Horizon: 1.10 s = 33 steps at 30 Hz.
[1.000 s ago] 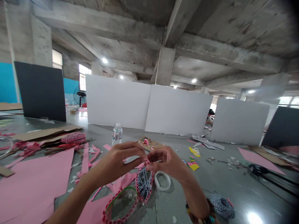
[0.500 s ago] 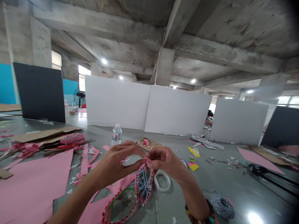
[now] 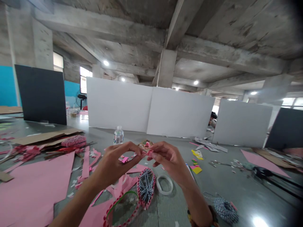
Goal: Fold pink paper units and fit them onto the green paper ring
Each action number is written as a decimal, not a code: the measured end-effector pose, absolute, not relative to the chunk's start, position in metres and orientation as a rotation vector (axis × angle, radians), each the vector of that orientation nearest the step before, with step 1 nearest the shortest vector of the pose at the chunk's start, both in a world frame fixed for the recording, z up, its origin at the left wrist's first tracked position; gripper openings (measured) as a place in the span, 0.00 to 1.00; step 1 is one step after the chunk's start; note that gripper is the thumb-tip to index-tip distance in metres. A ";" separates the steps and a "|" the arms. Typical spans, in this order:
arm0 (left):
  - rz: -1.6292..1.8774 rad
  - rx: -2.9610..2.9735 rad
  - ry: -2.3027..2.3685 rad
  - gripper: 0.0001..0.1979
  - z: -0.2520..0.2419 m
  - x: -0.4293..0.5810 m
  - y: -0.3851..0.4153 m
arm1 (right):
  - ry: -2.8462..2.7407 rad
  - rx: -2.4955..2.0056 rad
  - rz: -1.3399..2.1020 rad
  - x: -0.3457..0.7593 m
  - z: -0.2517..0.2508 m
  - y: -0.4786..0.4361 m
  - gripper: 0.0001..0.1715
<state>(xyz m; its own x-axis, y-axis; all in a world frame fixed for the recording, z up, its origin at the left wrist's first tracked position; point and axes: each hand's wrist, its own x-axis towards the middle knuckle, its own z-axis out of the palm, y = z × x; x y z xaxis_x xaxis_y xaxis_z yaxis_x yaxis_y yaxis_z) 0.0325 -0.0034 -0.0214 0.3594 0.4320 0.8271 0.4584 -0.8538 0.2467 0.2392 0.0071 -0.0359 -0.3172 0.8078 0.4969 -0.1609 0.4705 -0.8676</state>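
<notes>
Concrete room: bare beams [image 3: 104, 19] and lit lamps [image 3: 196, 82] overhead, white boards [image 3: 118, 104] standing across the bench [image 3: 170, 208]
Pink piece [image 3: 150, 153]: held up over the bench between both hands, partly covered by fingers
Left hand [image 3: 121, 157]: thumb and forefinger pinched at its left end
Right hand [image 3: 170, 159]: thumb and fingers closed on its other end
Pink piece's feel: looks like thin paper, so probably almost weightless, soft, quick to crease, hardly slippery
Pink piece's hold: best by the edges, I'd say, with a light pinch
Bench top: string-crossed oval [image 3: 146, 186] below the hands, white ring [image 3: 165, 185] just beside it, pink sheet [image 3: 35, 183] flat to the left
</notes>
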 end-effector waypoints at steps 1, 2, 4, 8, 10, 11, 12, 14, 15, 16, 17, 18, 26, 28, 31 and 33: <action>-1.538 -2.569 -0.855 0.03 -0.021 0.033 -0.004 | -1.609 -0.560 1.067 0.239 -0.036 0.006 0.08; -1.530 -2.570 -0.854 0.03 -0.021 0.034 -0.004 | -1.621 -0.550 1.047 0.239 -0.035 0.005 0.09; -1.528 -2.572 -0.833 0.04 -0.021 0.036 -0.004 | -1.653 -0.551 0.993 0.237 -0.036 0.002 0.11; -1.544 -2.618 -0.807 0.06 -0.019 0.036 -0.004 | -1.653 -0.600 0.853 0.234 -0.036 -0.002 0.10; -1.568 -2.634 -0.811 0.05 -0.018 0.033 -0.004 | -1.603 -0.618 0.786 0.235 -0.036 -0.002 0.08; -1.575 -2.640 -0.816 0.05 -0.017 0.031 -0.005 | -1.587 -0.626 0.754 0.235 -0.035 -0.002 0.07; -1.574 -2.644 -0.825 0.04 -0.017 0.030 -0.005 | -1.579 -0.633 0.719 0.235 -0.035 -0.001 0.06; -1.566 -2.642 -0.842 0.04 -0.016 0.027 -0.005 | -1.577 -0.643 0.630 0.236 -0.035 -0.001 0.03; -1.564 -2.644 -0.845 0.04 -0.016 0.027 -0.005 | -1.578 -0.645 0.573 0.236 -0.036 -0.001 0.03; -1.562 -2.649 -0.850 0.03 -0.016 0.027 -0.006 | -1.577 -0.650 0.504 0.236 -0.036 -0.002 0.05; -1.558 -2.656 -0.851 0.03 -0.015 0.027 -0.006 | -1.574 -0.657 0.432 0.236 -0.036 -0.002 0.07; -1.552 -2.665 -0.851 0.03 -0.015 0.027 -0.007 | -1.571 -0.664 0.367 0.236 -0.037 -0.002 0.09; -1.524 -2.722 -0.812 0.03 -0.010 0.028 -0.009 | -1.550 -0.693 0.233 0.236 -0.039 -0.001 0.11; -1.505 -2.770 -0.816 0.03 -0.011 0.027 -0.010 | -1.548 -0.695 0.195 0.236 -0.039 -0.001 0.10; -1.438 -2.902 -0.825 0.05 -0.013 0.027 -0.009 | -1.547 -0.669 0.152 0.235 -0.040 -0.001 0.10; -1.461 -2.934 -0.840 0.08 -0.014 0.027 -0.008 | -1.550 -0.627 0.138 0.234 -0.040 -0.002 0.09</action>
<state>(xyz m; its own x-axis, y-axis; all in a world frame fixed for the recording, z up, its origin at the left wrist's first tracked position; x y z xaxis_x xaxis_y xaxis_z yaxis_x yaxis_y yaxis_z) 0.0270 -0.0075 -0.0139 0.5109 0.5279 0.6785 0.3211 -0.8493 0.4191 0.2337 -0.0024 -0.0396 0.0480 0.4639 0.8846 0.3007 0.8378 -0.4557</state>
